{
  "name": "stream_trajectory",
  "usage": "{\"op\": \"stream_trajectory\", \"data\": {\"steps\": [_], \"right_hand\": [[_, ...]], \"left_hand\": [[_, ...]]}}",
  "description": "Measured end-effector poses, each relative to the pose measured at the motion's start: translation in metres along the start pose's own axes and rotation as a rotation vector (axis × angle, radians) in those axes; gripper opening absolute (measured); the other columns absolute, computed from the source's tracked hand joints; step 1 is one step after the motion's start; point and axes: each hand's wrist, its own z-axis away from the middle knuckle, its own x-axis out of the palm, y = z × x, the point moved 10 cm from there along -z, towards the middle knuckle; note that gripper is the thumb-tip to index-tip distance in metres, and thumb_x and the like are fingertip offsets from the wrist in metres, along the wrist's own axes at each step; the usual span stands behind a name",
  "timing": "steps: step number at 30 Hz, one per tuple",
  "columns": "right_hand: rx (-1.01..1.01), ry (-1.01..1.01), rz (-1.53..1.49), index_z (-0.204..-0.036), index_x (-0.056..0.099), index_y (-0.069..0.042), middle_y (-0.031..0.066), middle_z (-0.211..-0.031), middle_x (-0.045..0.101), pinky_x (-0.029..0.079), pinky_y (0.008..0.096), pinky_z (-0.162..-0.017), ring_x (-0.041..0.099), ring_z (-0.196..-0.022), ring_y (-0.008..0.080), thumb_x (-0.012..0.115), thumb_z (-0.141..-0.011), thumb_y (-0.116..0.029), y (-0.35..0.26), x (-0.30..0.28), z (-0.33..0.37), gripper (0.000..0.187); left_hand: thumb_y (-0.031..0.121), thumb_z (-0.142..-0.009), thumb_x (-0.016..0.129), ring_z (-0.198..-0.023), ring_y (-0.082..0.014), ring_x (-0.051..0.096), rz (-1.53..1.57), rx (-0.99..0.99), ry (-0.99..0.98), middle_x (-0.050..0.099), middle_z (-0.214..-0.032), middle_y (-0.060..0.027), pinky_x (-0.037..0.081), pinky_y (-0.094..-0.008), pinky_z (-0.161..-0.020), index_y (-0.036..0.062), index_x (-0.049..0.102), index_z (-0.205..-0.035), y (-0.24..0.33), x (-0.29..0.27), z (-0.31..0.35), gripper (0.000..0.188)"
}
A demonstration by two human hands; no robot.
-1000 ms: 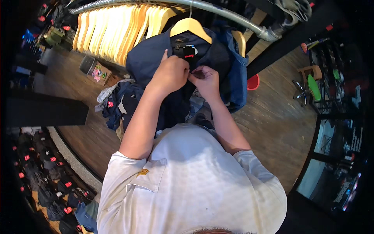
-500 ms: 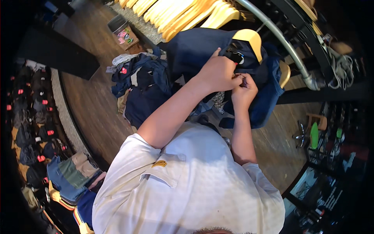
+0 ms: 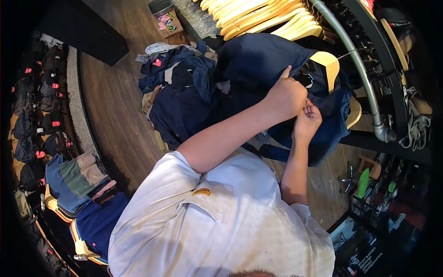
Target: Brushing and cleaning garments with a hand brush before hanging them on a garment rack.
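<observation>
In the head view, the whole scene has swung round over the last second: the rail (image 3: 353, 48) now slants steeply at the upper right, and the clothes pile (image 3: 184, 99) on the left shows more fully, most likely because the wearer's head has turned. The dark navy jacket (image 3: 258, 55) sits farther right in view, on its wooden hanger (image 3: 326, 64) below the rail, with a denim garment (image 3: 318, 150) just beside it.

The hands have stayed together at the jacket's front opening. The left hand (image 3: 288, 97) is curled with one finger sticking out; the right hand (image 3: 307, 122) has its fingers bunched against it. Whatever they pinch is hidden, so I cannot tell what they hold. The close work on the jacket's front seems to be continuing, with neither hand drawn away.
</observation>
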Motion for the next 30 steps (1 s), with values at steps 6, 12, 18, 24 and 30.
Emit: {"op": "stream_trajectory", "data": {"steps": [6,12,18,24,30], "right_hand": [[0.084,-0.037,0.003,-0.122,0.073,0.011,0.0153,-0.120,0.081,0.060,0.0271,-0.095,0.078,-0.103,0.0167,0.074,-0.101,0.008,0.022,-0.013,-0.006,0.022],[0.075,-0.088,0.019,-0.121,0.075,0.006,0.0112,-0.114,0.082,0.060,0.0279,-0.088,0.077,-0.096,0.0152,0.076,-0.100,0.003,0.022,-0.012,-0.003,0.022],[-0.181,-0.084,0.163,-0.119,0.073,0.005,0.0093,-0.116,0.080,0.058,0.0276,-0.092,0.075,-0.100,0.0134,0.079,-0.099,0.002,-0.016,-0.010,0.002,0.021],[-0.201,-0.037,0.253,-0.118,0.073,0.006,0.0101,-0.114,0.080,0.058,0.0265,-0.092,0.075,-0.099,0.0131,0.078,-0.098,0.006,-0.031,-0.005,0.004,0.020],[-0.171,0.057,0.240,-0.113,0.074,0.004,0.0093,-0.111,0.081,0.058,0.0277,-0.089,0.074,-0.095,0.0127,0.081,-0.098,0.005,-0.021,-0.006,0.006,0.017]], "left_hand": [[0.022,-0.088,0.075,-0.078,-0.0371,0.074,-0.039,-0.018,-0.029,0.072,-0.073,-0.0182,0.038,-0.0649,-0.127,0.0062,0.079,-0.074,0.002,-0.001,-0.001,0.022],[0.019,-0.083,0.075,-0.080,-0.0322,0.077,-0.161,-0.081,-0.174,0.076,-0.074,-0.0160,0.035,-0.0640,-0.130,0.0078,0.082,-0.075,0.016,0.002,-0.006,0.016],[0.018,-0.094,0.068,-0.088,-0.0305,0.079,-0.148,-0.170,-0.270,0.081,-0.087,-0.0140,0.032,-0.0640,-0.132,0.0084,0.087,-0.088,0.014,0.011,-0.004,0.022],[0.017,-0.091,0.070,-0.087,-0.0320,0.080,-0.107,-0.215,-0.136,0.080,-0.082,-0.0172,0.035,-0.0618,-0.131,0.0069,0.086,-0.084,0.018,0.006,-0.002,0.020],[0.019,-0.088,0.071,-0.085,-0.0328,0.080,-0.129,-0.242,-0.072,0.079,-0.080,-0.0168,0.043,-0.0569,-0.124,0.0075,0.084,-0.081,0.014,0.004,-0.001,0.019]]}}
